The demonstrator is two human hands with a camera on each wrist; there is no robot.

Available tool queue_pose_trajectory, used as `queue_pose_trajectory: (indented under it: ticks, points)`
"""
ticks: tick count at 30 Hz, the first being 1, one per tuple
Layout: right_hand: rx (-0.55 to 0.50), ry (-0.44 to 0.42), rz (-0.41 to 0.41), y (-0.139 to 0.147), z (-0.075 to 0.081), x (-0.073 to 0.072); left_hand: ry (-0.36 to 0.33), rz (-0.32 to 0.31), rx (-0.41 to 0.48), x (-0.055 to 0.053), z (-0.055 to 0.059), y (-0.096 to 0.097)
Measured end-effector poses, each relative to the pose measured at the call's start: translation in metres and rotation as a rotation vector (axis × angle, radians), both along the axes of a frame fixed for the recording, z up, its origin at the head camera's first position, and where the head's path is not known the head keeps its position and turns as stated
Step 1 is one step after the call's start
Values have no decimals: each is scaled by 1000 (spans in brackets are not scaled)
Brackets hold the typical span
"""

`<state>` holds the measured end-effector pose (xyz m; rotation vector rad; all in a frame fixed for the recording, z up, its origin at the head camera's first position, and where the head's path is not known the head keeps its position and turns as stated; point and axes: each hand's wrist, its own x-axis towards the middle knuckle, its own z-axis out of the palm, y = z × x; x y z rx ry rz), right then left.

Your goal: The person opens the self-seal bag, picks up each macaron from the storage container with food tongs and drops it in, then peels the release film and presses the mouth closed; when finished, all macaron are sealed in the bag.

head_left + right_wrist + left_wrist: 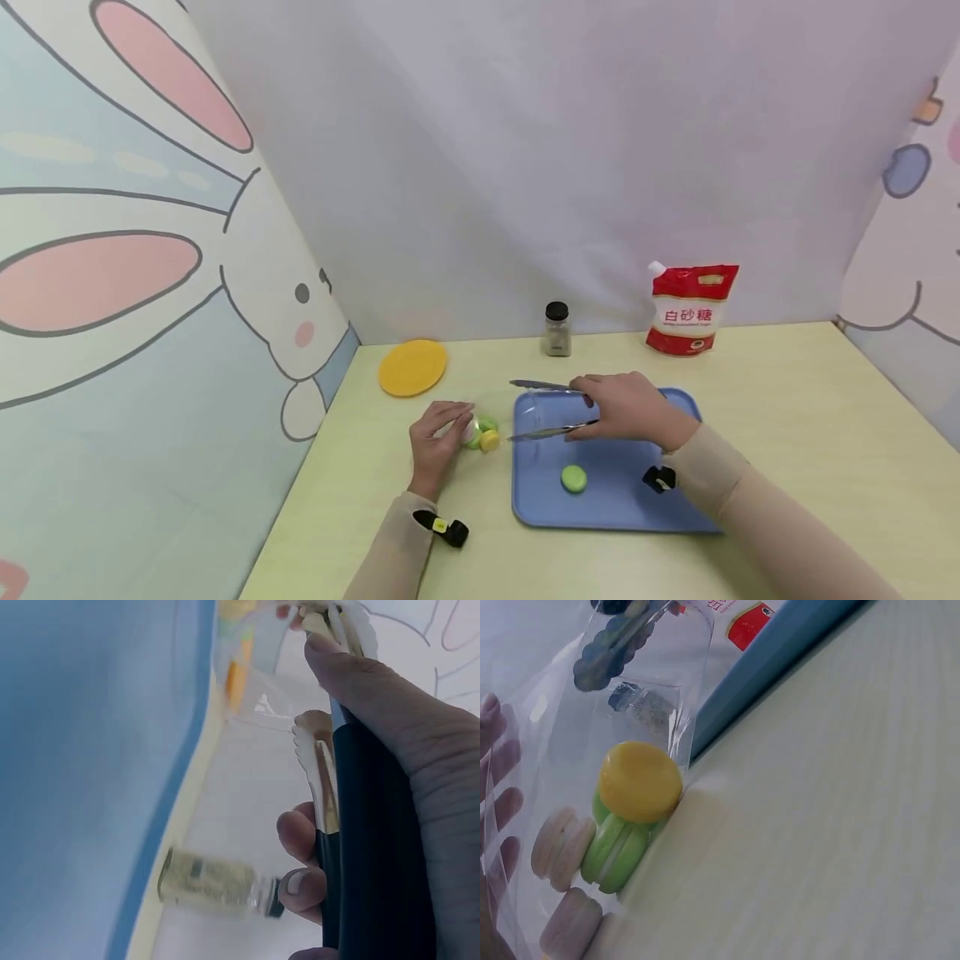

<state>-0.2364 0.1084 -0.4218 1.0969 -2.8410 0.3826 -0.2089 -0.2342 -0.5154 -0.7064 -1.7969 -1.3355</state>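
My left hand point(435, 442) holds a clear plastic bag point(555, 739) at the left of the tray. Inside the bag lie several macarons: a yellow macaron point(640, 781) on top, a green macaron point(616, 853) under it, and pale pinkish ones beside and below. My right hand point(628, 408) grips dark-handled metal tongs point(382, 840) above the blue tray point(622, 518). The two scalloped tips stand apart near the bag's mouth, with nothing seen between them. A single green macaron point(573, 478) lies on the tray.
Behind the tray stand a black-capped jar point(557, 333) and a red and white sugar pouch point(688, 310), close to the back wall. A yellow plate point(412, 367) sits at the table's back left. Printed rabbit panels flank both sides.
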Motion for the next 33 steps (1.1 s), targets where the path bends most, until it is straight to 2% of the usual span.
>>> queue_pose_trajectory:
  ticks: [4,8,13,16,19,22,26,29,31,33]
  points:
    - [-37,-15,-77,24,-2,13,0,-8,14,0,-1,-1]
    - [-56,0,-158,46,-13,32,-7,-2,13,1,-1,-1]
    - [-111,-14,-340,58,-32,69,-7,4,12,0,0,0]
    - [-109,-67,-404,61,-41,93,-12,9,12,0,1,1]
    - [-82,-75,-410,64,-50,110,-24,8,6,-1,1,0]
    - [-90,-66,-401,67,-58,121,-28,4,8,-3,1,0]
    - [-126,-44,-365,70,-66,124,-27,5,20,-2,1,-2]
    - [-133,13,-345,71,-68,125,-38,3,16,0,1,-1]
    - [-120,44,-356,72,-68,126,-43,0,10,1,0,-1]
    - [-98,39,-392,73,-68,128,-44,-2,6,2,-1,0]
